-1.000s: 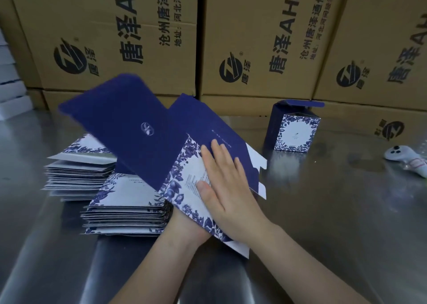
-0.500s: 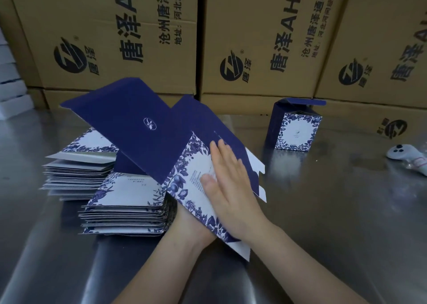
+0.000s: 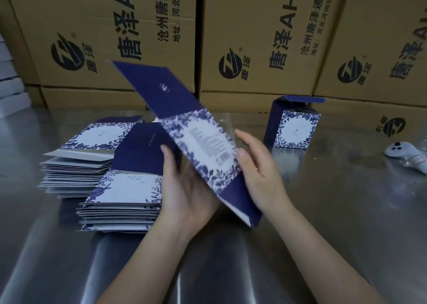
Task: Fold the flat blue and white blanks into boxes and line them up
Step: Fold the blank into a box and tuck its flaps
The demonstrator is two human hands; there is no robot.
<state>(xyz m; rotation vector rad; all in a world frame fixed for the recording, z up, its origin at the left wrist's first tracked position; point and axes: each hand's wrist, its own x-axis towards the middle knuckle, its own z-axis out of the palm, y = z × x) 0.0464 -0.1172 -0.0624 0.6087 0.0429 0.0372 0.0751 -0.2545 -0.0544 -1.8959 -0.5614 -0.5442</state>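
A blue and white blank (image 3: 203,142) is held tilted above the table between both hands, its dark blue flap pointing up and left. My left hand (image 3: 184,188) holds it from below and from the left side, thumb up along its edge. My right hand (image 3: 258,165) grips its right edge, thumb on the printed white face. Two stacks of flat blanks lie to the left: a near stack (image 3: 122,202) and a far stack (image 3: 78,165). One folded box (image 3: 293,123) stands upright at the back right with its lid flap open.
The steel table (image 3: 323,199) runs out to the right and front. Large brown cartons (image 3: 254,38) wall off the back. A white handheld device (image 3: 406,156) lies at the right edge. White boxes (image 3: 9,84) are piled at the far left.
The blank has been lifted off the stack and turned more upright. My right hand went from pressing flat on its face to gripping its right edge. My left hand came into view beneath it.
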